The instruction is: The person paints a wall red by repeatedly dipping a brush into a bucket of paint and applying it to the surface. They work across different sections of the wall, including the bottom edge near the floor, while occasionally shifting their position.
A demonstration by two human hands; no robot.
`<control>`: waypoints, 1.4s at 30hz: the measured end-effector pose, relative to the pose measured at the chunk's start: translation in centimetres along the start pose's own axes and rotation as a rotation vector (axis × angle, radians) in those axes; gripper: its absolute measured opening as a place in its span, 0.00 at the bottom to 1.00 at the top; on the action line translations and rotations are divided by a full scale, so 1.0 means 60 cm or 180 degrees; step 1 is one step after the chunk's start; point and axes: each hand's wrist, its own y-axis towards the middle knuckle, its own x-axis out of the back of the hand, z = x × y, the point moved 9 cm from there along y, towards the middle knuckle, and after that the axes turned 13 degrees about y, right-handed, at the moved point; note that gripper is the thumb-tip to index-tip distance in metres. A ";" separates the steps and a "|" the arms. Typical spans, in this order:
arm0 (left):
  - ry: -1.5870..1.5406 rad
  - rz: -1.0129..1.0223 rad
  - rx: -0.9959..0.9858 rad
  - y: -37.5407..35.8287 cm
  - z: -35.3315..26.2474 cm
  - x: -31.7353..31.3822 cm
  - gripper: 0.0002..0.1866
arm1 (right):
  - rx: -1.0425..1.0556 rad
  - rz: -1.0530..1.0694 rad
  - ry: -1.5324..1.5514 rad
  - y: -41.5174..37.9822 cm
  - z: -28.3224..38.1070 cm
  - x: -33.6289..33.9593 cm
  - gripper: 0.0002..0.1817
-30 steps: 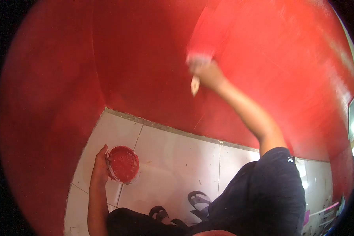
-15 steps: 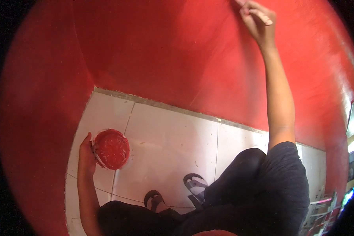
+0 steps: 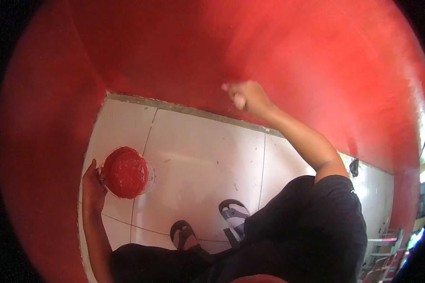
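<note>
My left hand [image 3: 94,186] grips the side of a white paint bucket [image 3: 150,178], its thumb up by the rim. Red paint [image 3: 130,174] coats the inside, and the bucket leans so that its mouth faces me. Up at the lower part of the red wall [image 3: 174,56], my right hand [image 3: 252,98] is closed around a paintbrush [image 3: 240,101]. The pale end of its handle sticks out of the fist; motion blurs the rest, and the bristles do not show distinctly.
White floor tiles [image 3: 198,141] with paint specks meet the wall along a rough grey strip [image 3: 184,109]. My sandalled feet [image 3: 233,214] stand on them. A dark object [image 3: 354,167] lies by the wall at right, and metal rails [image 3: 382,250] stand at lower right.
My right hand has swept down and left along the wall with the paintbrush. The bucket in my left hand has shifted slightly up and left and tilted, showing more of its side.
</note>
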 end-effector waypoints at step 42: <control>0.0074 -0.0507 -0.0191 -0.009 0.006 0.022 0.27 | 0.1154 -0.2694 -0.1023 -0.088 0.057 0.154 0.01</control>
